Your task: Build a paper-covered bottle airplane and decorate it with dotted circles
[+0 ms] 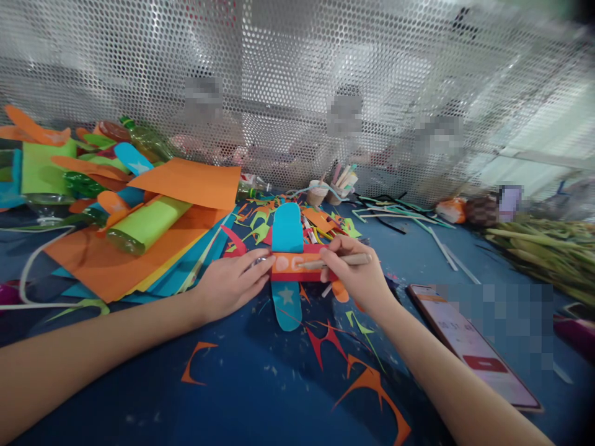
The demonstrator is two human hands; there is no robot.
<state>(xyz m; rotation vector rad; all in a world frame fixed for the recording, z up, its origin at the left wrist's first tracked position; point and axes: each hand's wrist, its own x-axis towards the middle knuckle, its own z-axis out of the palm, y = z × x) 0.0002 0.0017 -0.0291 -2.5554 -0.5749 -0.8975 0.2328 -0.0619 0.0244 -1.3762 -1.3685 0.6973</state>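
A toy plane made from a bottle wrapped in red and orange paper [281, 266] lies across the blue table in front of me. One blue paper wing [287, 228] points away, and the other blue wing [288, 305], marked with a pale star, points toward me. My left hand [227, 279] steadies the plane's left end, fingers closed against it. In my right hand [356, 272] is a slim beige pen [357, 259], pinched with its tip on the orange band. Pale rounded letter-like marks show there; my right hand covers the plane's right end.
Orange sheets [199, 183] and green-wrapped bottles [149, 226] pile up at left. Orange cut-offs [381, 396] lie near me. A phone [483, 359] rests by my right forearm. Behind are cups [318, 193], thin strips [441, 248] and a perforated metal screen [279, 80].
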